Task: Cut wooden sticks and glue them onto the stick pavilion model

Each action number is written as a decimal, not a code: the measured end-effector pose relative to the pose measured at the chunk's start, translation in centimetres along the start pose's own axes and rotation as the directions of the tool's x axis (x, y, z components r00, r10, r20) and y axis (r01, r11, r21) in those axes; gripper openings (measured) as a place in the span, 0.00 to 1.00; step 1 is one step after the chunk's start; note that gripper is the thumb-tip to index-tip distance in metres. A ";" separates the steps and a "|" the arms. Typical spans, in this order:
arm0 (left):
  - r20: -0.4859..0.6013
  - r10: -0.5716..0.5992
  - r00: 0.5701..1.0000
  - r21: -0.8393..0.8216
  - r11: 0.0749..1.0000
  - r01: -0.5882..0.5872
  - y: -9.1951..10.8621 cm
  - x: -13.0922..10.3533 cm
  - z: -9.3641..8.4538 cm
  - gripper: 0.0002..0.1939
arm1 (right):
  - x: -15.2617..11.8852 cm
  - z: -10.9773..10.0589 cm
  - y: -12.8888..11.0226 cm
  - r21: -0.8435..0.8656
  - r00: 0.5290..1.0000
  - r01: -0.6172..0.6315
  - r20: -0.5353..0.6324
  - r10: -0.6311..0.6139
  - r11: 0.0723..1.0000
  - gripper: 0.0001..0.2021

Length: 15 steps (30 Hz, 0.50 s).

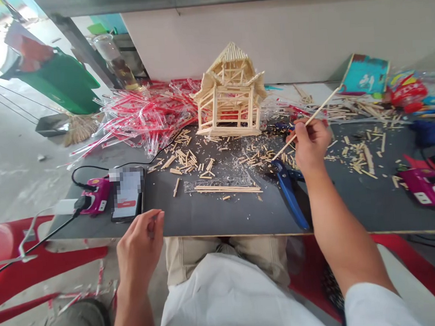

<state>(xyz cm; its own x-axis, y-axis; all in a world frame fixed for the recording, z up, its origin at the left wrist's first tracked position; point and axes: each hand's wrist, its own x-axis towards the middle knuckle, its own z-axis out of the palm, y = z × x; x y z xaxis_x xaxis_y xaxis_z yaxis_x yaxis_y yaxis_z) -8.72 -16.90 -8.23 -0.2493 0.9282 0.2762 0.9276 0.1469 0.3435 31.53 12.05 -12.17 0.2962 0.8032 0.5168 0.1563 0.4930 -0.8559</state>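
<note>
My right hand (311,141) is closed on a thin wooden stick (324,104), which slants from lower left to upper right above the table. Just below it lies a blue-handled cutter (290,195). Over the table's front edge, beside the phone, my left hand (139,242) has its fingers curled and pressed together, with nothing showing in them. A small house model built of wooden sticks (232,96) stands upright at the back. Several long sticks (228,188) lie across a clear plastic ruler (218,183) in the middle.
Short stick offcuts (186,160) litter the table (202,219). Red-and-clear plastic wrappers (149,115) are piled at the back left. A phone (128,194) lies near a purple power strip (97,194); another purple power strip (425,186) sits at right. A turquoise box (366,75) leans behind.
</note>
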 end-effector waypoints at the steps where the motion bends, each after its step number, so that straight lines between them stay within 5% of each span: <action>1: 0.031 0.053 0.998 -0.013 0.999 -0.053 0.3 0.9 0.1 0.08 | -0.2 0.2 0.1 0.003 1.000 -0.016 0.013 0.016 1.000 0.22; 3: 0.099 0.202 0.974 -0.025 0.979 -0.201 1.2 3.1 0.3 0.11 | -0.8 0.5 0.1 0.030 0.996 -0.074 0.058 0.072 0.997 0.21; 7: 0.069 0.361 0.930 -0.028 0.933 -0.360 4.0 8.5 1.3 0.13 | -2.3 1.3 -0.7 0.123 0.959 -0.200 0.228 0.169 0.972 0.18; 12: 0.162 0.624 0.765 -0.174 0.781 -0.600 8.3 13.9 3.5 0.14 | -4.0 1.9 -2.6 0.145 0.877 -0.295 0.434 0.207 0.944 0.15; 15: 0.137 0.651 0.747 -0.185 0.757 -0.626 10.0 15.2 5.9 0.16 | -4.6 2.2 -3.9 0.123 0.835 -0.312 0.509 0.210 0.942 0.14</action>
<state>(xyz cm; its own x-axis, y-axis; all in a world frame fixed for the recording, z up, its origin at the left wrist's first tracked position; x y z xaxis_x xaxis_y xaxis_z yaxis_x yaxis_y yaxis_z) -1.57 0.71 -5.85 0.4558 0.8356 0.3065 0.8070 -0.5333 0.2536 27.51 7.14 -11.22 -0.1991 0.9441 0.2626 -0.0611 0.2555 -0.9649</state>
